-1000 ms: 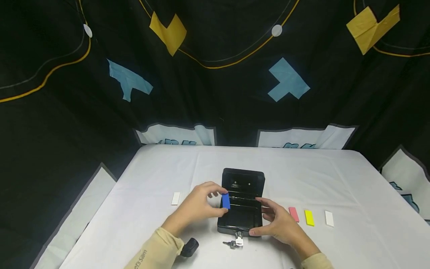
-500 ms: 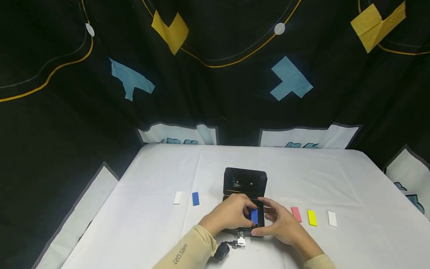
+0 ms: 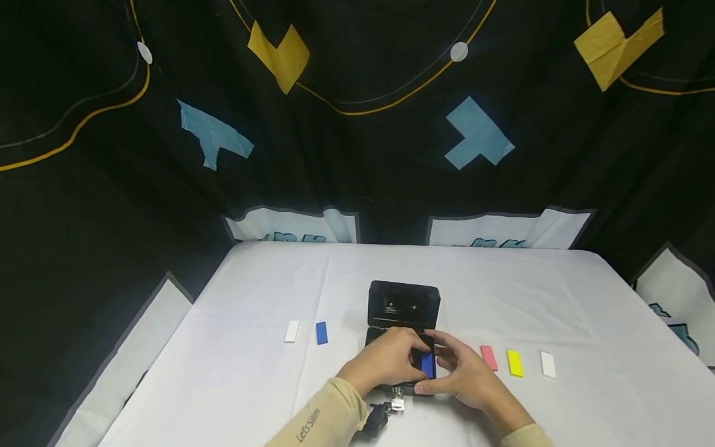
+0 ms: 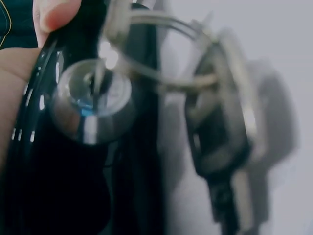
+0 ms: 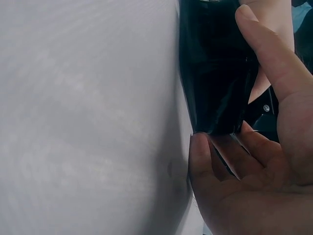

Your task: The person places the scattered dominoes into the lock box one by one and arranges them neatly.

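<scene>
A small black cash box (image 3: 404, 304) stands on the white table with its lid raised. My left hand (image 3: 385, 359) reaches into it and pinches a blue block (image 3: 427, 365) against the right side inside; the hand hides much of the interior. My right hand (image 3: 469, 375) steadies the box from the right, thumb at the front corner. In the right wrist view its fingers (image 5: 200, 152) touch the box's dark side wall (image 5: 215, 73). A key sits in the silver lock (image 4: 93, 103), with a ring and a second key (image 4: 220, 117) hanging from it, blurred in the left wrist view.
Left of the box lie a white block (image 3: 292, 331) and another blue block (image 3: 321, 333). To the right are a pink block (image 3: 488, 358), a yellow block (image 3: 514, 364) and a white block (image 3: 548, 364). A black patterned curtain (image 3: 357, 161) hangs behind the table.
My left hand has carried the blue block from over the box's left edge rightward and down inside. The blue block on the table has come into view. My right hand stays at the box.
</scene>
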Motion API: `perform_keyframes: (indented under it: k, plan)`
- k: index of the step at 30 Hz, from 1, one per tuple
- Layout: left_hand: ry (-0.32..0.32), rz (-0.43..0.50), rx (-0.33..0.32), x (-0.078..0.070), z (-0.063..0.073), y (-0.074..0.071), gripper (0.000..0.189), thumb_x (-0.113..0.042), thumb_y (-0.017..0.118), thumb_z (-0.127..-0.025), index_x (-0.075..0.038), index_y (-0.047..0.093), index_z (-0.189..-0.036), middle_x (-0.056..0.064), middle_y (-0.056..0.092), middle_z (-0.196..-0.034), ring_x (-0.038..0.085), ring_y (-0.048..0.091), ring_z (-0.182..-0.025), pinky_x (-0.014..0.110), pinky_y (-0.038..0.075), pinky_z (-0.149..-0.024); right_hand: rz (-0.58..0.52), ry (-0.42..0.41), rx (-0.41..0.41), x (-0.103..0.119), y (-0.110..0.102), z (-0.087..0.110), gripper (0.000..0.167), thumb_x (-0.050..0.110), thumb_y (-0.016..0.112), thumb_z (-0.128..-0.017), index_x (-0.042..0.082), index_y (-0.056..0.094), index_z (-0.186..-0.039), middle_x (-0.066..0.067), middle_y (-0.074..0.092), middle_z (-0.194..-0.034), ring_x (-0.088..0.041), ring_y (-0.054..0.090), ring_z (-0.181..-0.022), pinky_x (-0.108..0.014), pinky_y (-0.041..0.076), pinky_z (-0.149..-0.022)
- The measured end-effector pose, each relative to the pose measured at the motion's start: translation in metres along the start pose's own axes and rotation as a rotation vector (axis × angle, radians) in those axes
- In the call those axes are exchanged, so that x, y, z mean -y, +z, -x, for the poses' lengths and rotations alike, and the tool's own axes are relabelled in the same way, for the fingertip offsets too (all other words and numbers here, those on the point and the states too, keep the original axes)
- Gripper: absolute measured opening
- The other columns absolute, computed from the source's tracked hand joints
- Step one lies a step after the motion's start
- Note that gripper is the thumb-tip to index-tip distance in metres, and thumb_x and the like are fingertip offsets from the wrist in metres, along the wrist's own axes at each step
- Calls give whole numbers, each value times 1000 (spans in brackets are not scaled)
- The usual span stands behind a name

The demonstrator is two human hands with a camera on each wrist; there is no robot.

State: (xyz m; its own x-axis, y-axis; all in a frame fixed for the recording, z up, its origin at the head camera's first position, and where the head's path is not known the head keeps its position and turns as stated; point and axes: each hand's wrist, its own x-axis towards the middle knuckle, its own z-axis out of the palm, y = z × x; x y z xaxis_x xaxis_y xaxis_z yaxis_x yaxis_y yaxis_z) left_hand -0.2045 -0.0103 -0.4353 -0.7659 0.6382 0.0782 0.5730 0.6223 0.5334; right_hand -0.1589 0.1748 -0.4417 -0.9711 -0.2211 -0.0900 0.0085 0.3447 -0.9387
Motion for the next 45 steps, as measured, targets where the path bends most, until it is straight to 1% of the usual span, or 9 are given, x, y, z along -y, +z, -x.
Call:
perform_keyframes:
  k: [6,11,15,19,23,27,38,42,45]
  plan:
    - [36,38,-43,4,5,-6,39,-28,89,-76,-13,77,-110,-9,68,-98,-1,54,-77,15,47,-68,23,7,-10,-1,1,0,102,13,98,-61,7,47,-148,-23,46,-148,-45,51,-128,-48,44,-102]
    - [-9,191,-104,14,20,-38,33,-25,86,-82,-13,75,-110,-6,69,-98,1,59,-71,20,50,-64,51,24,-27,0,3,-1,103,17,99,-59,10,48,-148,-22,50,-145,-45,53,-126,-52,45,-101]
    - [-137,219,-213,41,42,-73,31,-24,84,-83,-16,75,-111,-5,70,-100,9,62,-80,31,51,-69,61,30,-51,1,7,-3,105,16,100,-56,11,49,-147,-21,56,-138,-45,56,-123,-54,45,-100]
    - [-326,161,-289,76,65,-89,35,-24,87,-79,-17,75,-111,-5,69,-103,14,60,-87,36,50,-71,40,32,-47,0,9,-3,105,12,100,-55,10,49,-147,-22,56,-138,-46,55,-124,-53,44,-101]
    - [-471,101,-233,98,79,-95,48,-26,91,-72,-16,73,-115,0,68,-114,24,61,-105,46,50,-88,41,34,-48,0,9,-3,105,12,100,-55,10,49,-147,-22,55,-140,-46,54,-124,-53,44,-101]
    - [-522,58,-158,106,88,-94,58,-24,96,-64,-15,73,-116,6,66,-123,36,54,-124,56,39,-104,51,42,-50,0,9,-3,105,13,100,-55,11,50,-147,-22,54,-141,-46,54,-124,-53,45,-101]
    - [-489,82,-133,107,85,-91,44,-15,92,-67,-14,74,-107,7,67,-118,32,58,-117,53,43,-102,57,43,-65,0,8,-2,105,13,100,-55,12,50,-147,-20,54,-142,-45,54,-125,-52,45,-101]
    - [-420,152,-133,101,77,-92,44,-21,92,-68,-21,73,-107,1,66,-107,23,59,-99,45,50,-84,68,69,-99,-1,9,-2,105,15,101,-52,15,53,-145,-18,53,-144,-44,54,-126,-50,46,-100]
    - [-303,226,-139,93,72,-95,45,-24,91,-71,-22,74,-112,-1,65,-104,21,55,-92,39,48,-72,64,77,-111,-1,9,-3,106,15,101,-51,16,53,-145,-17,53,-144,-43,54,-126,-50,46,-100]
